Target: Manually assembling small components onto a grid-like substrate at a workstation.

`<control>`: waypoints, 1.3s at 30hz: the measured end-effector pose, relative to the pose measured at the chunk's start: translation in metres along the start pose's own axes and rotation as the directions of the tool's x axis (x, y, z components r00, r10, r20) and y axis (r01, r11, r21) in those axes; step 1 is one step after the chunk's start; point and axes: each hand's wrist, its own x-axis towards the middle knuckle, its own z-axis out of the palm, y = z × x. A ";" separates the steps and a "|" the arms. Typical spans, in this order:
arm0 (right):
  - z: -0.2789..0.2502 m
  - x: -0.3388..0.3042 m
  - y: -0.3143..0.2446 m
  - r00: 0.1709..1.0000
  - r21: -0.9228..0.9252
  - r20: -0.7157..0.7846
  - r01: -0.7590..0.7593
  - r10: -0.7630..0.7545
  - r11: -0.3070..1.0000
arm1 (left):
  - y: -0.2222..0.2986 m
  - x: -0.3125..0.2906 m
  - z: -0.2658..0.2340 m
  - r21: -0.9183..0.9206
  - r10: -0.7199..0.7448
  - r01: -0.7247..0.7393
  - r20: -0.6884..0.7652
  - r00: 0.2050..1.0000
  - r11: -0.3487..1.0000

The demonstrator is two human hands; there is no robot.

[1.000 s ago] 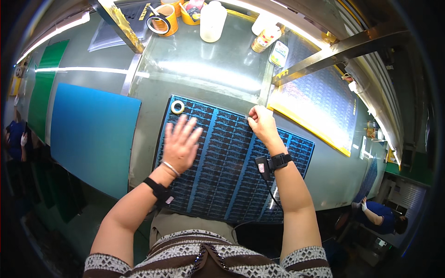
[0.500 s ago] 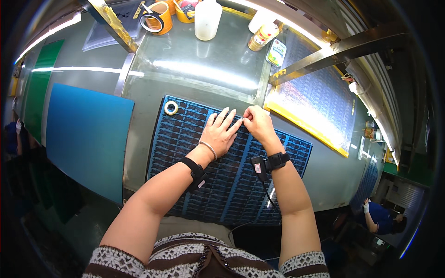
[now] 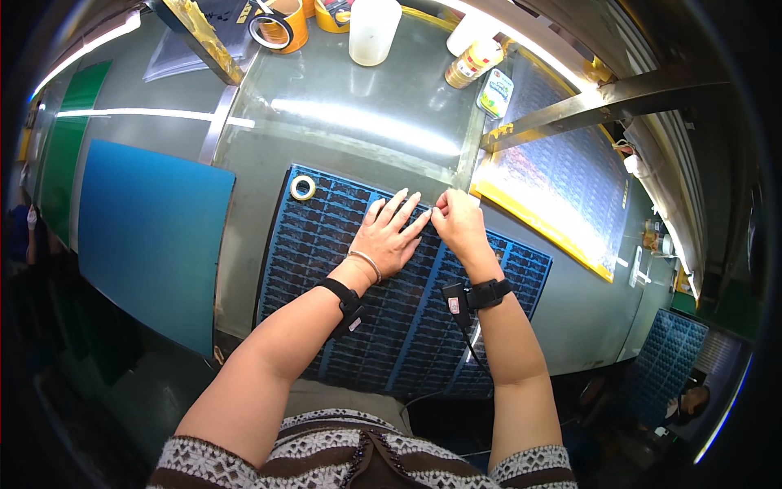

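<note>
A dark sheet with rows of blue-outlined black shapes (image 3: 326,269) lies on the table in front of me. My left hand (image 3: 388,235) rests flat on its upper part, fingers spread. Beside it, at the sheet's far edge, my right hand (image 3: 458,220) is closed, thumb and index finger pinched together near the left fingertips. Whatever sits in that pinch is too small to make out. A small roll of pale tape (image 3: 302,188) lies on the sheet's far left corner. Both wrists wear black straps with small boxes.
A plain blue sheet (image 3: 155,244) lies at the left. Behind stand a white plastic cup (image 3: 374,33), a bottle (image 3: 474,63) and tape rolls (image 3: 277,28). A yellow-edged lit panel (image 3: 562,179) is at the right, beneath a metal bar (image 3: 570,114). A co-worker handles another patterned sheet (image 3: 668,350).
My hands keep nearly the same place and pose on the sheet. At the far right, the co-worker's patterned sheet has come down in front of the person. The view has shifted slightly.
</note>
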 end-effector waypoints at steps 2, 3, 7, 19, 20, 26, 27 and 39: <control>0.002 0.001 -0.001 0.998 -0.105 -0.018 0.059 -0.062 0.993 | 0.000 0.000 0.000 0.000 -0.002 0.002 -0.004 1.000 1.000; 0.003 0.002 -0.002 0.998 -0.105 -0.018 0.059 -0.062 0.993 | -0.001 0.000 0.000 0.000 -0.002 0.002 -0.008 1.000 1.000; 0.006 0.005 -0.004 0.998 -0.230 0.013 0.065 -0.063 0.971 | 0.000 0.000 0.001 -0.006 0.006 -0.006 -0.010 1.000 1.000; 0.002 0.004 0.007 0.960 -0.186 0.027 0.279 -0.279 0.942 | 0.001 0.000 0.000 -0.015 -0.001 0.000 -0.020 1.000 1.000; 0.002 0.002 0.007 0.953 -0.142 -0.002 0.300 -0.303 0.943 | 0.000 0.000 0.000 -0.015 -0.002 0.002 -0.013 1.000 1.000; 0.004 -0.012 -0.001 0.997 0.115 -0.068 -0.033 0.041 0.993 | -0.001 0.000 -0.001 -0.019 -0.002 0.002 -0.015 1.000 1.000; 0.005 -0.014 -0.003 0.997 0.115 -0.067 -0.033 0.040 0.993 | -0.001 0.000 -0.001 -0.017 -0.001 0.000 -0.016 1.000 1.000; 0.017 -0.013 -0.017 0.982 -0.199 -0.176 0.030 -0.066 0.980 | -0.001 0.000 0.000 -0.026 -0.005 0.004 -0.039 0.999 1.000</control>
